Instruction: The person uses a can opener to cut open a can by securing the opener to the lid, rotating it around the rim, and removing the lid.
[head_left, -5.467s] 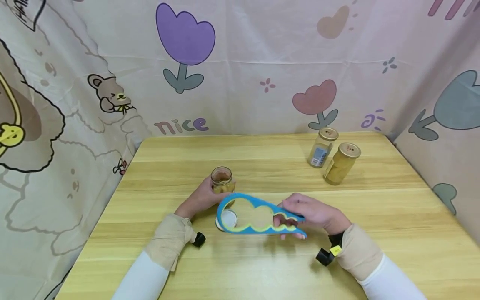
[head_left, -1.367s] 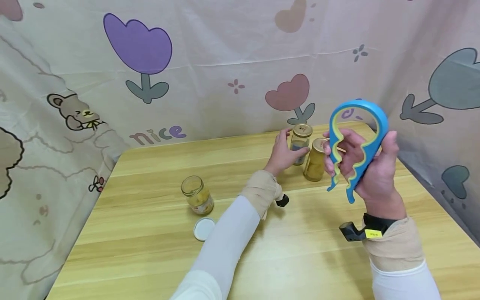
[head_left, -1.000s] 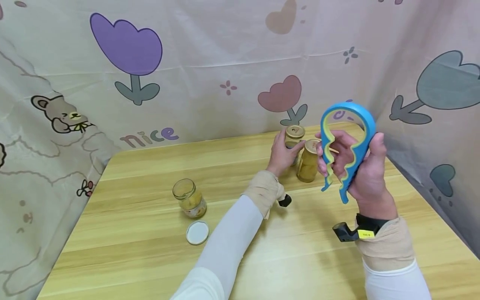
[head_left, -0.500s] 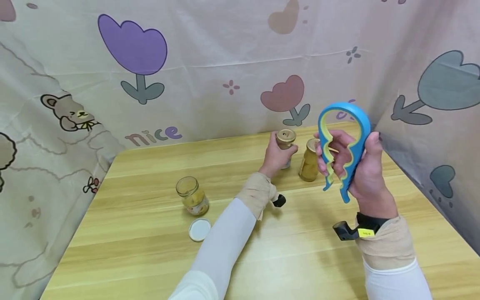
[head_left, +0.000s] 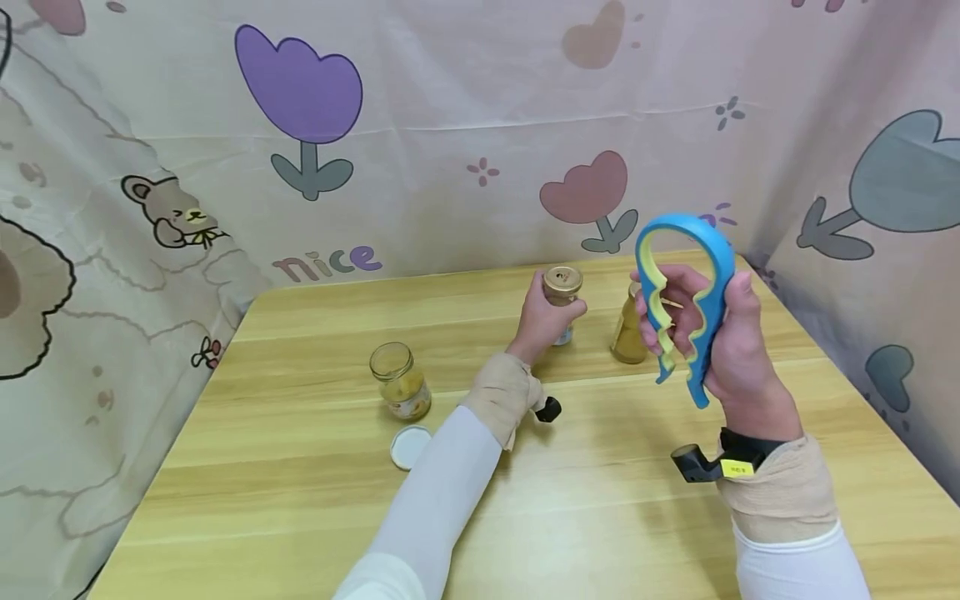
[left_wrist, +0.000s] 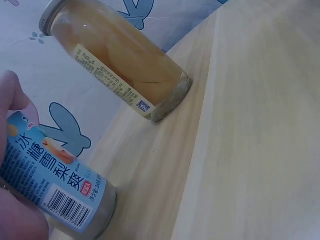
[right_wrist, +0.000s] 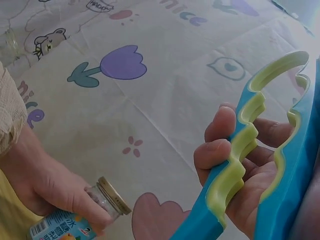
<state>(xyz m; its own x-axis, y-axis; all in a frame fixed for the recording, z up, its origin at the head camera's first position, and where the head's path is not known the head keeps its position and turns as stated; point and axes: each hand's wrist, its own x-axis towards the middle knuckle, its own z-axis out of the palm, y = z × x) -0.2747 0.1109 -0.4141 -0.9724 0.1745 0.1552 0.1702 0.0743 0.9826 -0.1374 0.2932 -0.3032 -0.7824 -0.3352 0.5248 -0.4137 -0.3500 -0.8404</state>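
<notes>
My left hand point(head_left: 536, 321) grips a glass jar with a gold lid point(head_left: 562, 279) near the back of the table. In the left wrist view the jar's blue label point(left_wrist: 60, 175) shows; whether its base touches the table I cannot tell. My right hand point(head_left: 741, 354) holds a blue jar opener point(head_left: 712, 321) with a wavy yellow inner edge, raised above the table with its loop up. Partly behind that hand stands a second lidded jar point(head_left: 628, 337), and the left wrist view shows its pale fruit pieces point(left_wrist: 125, 55).
An open glass jar point(head_left: 405, 387) with yellowish contents stands left of my left forearm. A white lid point(head_left: 409, 447) lies in front of it, next to the sleeve. A patterned cloth point(head_left: 450, 83) hangs behind the wooden table point(head_left: 570, 517).
My left hand left the open jar, reached to the blue-labelled jar, gripped it and moved it leftward from the other jar. My right hand lifted the opener from low over the table to upright.
</notes>
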